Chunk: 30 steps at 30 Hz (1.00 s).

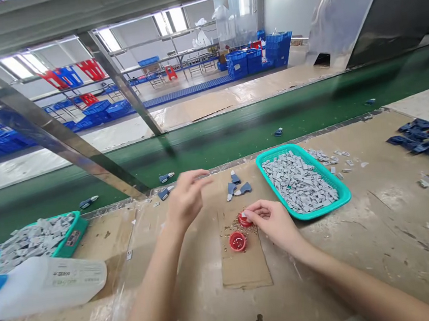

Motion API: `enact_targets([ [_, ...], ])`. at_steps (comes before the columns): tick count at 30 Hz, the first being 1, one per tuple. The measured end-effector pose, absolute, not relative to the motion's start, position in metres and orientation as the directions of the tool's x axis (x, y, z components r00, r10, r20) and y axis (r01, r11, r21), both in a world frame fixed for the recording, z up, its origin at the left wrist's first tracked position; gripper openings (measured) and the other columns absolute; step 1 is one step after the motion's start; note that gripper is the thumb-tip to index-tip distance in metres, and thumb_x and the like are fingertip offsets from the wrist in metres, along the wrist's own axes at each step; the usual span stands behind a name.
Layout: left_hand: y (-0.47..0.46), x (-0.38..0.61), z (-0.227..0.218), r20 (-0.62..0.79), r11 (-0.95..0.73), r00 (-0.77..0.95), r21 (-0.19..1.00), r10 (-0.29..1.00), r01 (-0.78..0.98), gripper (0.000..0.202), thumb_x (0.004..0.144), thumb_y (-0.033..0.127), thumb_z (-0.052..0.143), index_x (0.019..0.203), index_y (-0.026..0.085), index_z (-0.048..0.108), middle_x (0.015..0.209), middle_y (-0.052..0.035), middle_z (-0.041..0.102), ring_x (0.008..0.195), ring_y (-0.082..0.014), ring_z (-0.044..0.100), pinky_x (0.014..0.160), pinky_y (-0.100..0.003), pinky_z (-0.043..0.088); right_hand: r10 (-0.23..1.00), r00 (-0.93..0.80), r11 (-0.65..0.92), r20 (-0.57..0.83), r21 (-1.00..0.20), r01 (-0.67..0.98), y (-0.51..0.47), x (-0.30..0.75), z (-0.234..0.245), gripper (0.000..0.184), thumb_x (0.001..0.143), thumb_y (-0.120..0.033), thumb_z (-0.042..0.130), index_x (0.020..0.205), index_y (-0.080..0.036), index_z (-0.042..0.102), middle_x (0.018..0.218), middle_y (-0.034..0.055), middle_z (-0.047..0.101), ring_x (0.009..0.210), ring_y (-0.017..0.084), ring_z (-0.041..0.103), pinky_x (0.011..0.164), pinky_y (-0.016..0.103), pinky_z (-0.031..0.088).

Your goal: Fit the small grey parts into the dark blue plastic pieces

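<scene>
"What have you got in your hands?"

"My left hand [186,199] holds nothing. It's up off the bench, fingers [197,178] spread and loosely curved, well apart from my right hand [273,223]."

"And the right?"

"Curled down, fingertips [251,209] closed on a red plastic cap [245,221]. A tiny white piece shows right at them, but it's too small to tell what it is."

"What's under that?"

"A strip of brown cardboard [245,267] lying on the bench [361,247]. A second red cap [237,241] sits on it just below the first, with brown granules [232,228] scattered around both."

"What's close by?"

"Beyond my left fingertips lie a few blue-grey moulded parts [236,188]. To my right is a teal basket tray [344,195] heaped with grey pieces [297,182], and to my left another teal tray [80,235] with more of them, beside a white plastic jug [47,285]."

"And past the bench?"

"A green conveyor belt [212,137] with a few stray parts on it, then stacks of blue crates [253,62] across the floor"
</scene>
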<state>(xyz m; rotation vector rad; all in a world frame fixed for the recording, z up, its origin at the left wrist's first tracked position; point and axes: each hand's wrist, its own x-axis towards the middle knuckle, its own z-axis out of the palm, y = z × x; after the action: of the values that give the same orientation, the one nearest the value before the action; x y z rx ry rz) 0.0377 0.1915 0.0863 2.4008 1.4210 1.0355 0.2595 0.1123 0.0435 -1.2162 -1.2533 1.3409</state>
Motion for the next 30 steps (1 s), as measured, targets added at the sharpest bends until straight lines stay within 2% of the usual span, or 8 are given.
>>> enact_targets([
  [3,0.205,0.047,0.077,0.322,-0.707,0.631,0.377,0.706,0.598,0.027,0.086,0.015,0.051,0.106,0.027,0.065,0.126,-0.0049,0.057,0.120,-0.0215,0.047,0.103,-0.043,0.037,0.993,-0.085,-0.086,-0.087,-0.996,0.021,0.114,0.259,0.034,0.032,0.077,-0.047,0.065,0.080,-0.015,0.064,0.076,0.0098,0.071,0.070,0.023,0.067,0.067,0.034,0.052],
  [5,0.214,0.055,0.070,0.239,-0.762,0.737,0.365,0.632,0.535,0.032,0.084,0.012,0.052,0.107,0.030,0.065,0.129,-0.0026,0.056,0.123,-0.0207,0.045,0.106,-0.041,0.034,0.994,-0.081,-0.075,-0.079,-0.996,0.045,0.115,0.259,0.031,0.032,0.077,-0.047,0.065,0.080,-0.014,0.064,0.075,0.0101,0.071,0.070,0.023,0.067,0.066,0.034,0.052],
  [10,0.223,0.062,0.063,0.163,-0.759,0.778,0.409,0.606,0.506,0.036,0.084,0.011,0.050,0.112,0.031,0.063,0.131,-0.0037,0.052,0.119,-0.0218,0.049,0.103,-0.042,0.035,0.993,-0.096,-0.055,-0.066,-0.992,0.118,0.115,0.260,0.027,0.026,0.079,-0.041,0.064,0.079,-0.015,0.064,0.073,0.0084,0.070,0.069,0.021,0.066,0.064,0.031,0.050],
  [14,0.220,0.061,0.065,0.185,-0.688,0.715,0.509,0.674,0.517,0.021,0.082,0.017,0.056,0.096,0.028,0.068,0.126,-0.0047,0.056,0.118,-0.0219,0.051,0.102,-0.040,0.037,0.993,-0.105,-0.027,-0.046,-0.985,0.171,0.115,0.259,0.027,0.022,0.081,-0.038,0.062,0.078,-0.016,0.062,0.074,0.0070,0.070,0.068,0.021,0.065,0.063,0.030,0.049],
  [18,0.205,0.058,0.069,0.260,-0.581,0.564,0.628,0.784,0.518,0.015,0.081,0.022,0.058,0.093,0.025,0.067,0.115,-0.0061,0.063,0.112,-0.0213,0.054,0.100,-0.039,0.039,0.994,-0.110,0.000,-0.021,-0.981,0.193,0.114,0.259,0.027,0.019,0.082,-0.036,0.060,0.078,-0.017,0.062,0.074,0.0061,0.070,0.068,0.020,0.065,0.062,0.030,0.049],
  [24,0.131,0.049,0.081,0.325,-0.339,0.109,0.835,0.939,0.434,0.018,0.087,0.028,0.053,0.102,0.018,0.056,0.118,-0.0145,0.061,0.108,-0.0226,0.060,0.089,-0.039,0.049,0.984,-0.143,-0.097,-0.106,-0.993,0.070,0.113,0.263,0.038,0.021,0.078,-0.035,0.065,0.076,-0.014,0.063,0.074,0.0080,0.070,0.069,0.019,0.064,0.066,0.030,0.048],
  [27,0.086,0.048,0.084,0.147,-0.126,-0.131,0.980,0.980,0.156,0.019,0.081,0.026,0.062,0.098,0.018,0.057,0.108,-0.0114,0.067,0.101,-0.0206,0.064,0.086,-0.032,0.051,0.949,-0.225,-0.249,-0.222,-0.963,-0.101,0.112,0.268,0.050,0.025,0.074,-0.037,0.070,0.078,-0.013,0.065,0.074,0.0070,0.069,0.069,0.016,0.060,0.063,0.025,0.044],
  [30,0.055,0.057,0.078,-0.124,0.036,-0.342,0.967,0.932,-0.253,0.031,0.066,0.023,0.078,0.092,0.017,0.063,0.091,-0.0050,0.071,0.087,-0.0148,0.067,0.079,-0.022,0.053,0.902,-0.317,-0.376,-0.295,-0.896,-0.237,0.108,0.276,0.061,0.026,0.073,-0.037,0.072,0.080,-0.013,0.065,0.076,0.0035,0.066,0.061,0.009,0.052,0.055,0.019,0.035],
])
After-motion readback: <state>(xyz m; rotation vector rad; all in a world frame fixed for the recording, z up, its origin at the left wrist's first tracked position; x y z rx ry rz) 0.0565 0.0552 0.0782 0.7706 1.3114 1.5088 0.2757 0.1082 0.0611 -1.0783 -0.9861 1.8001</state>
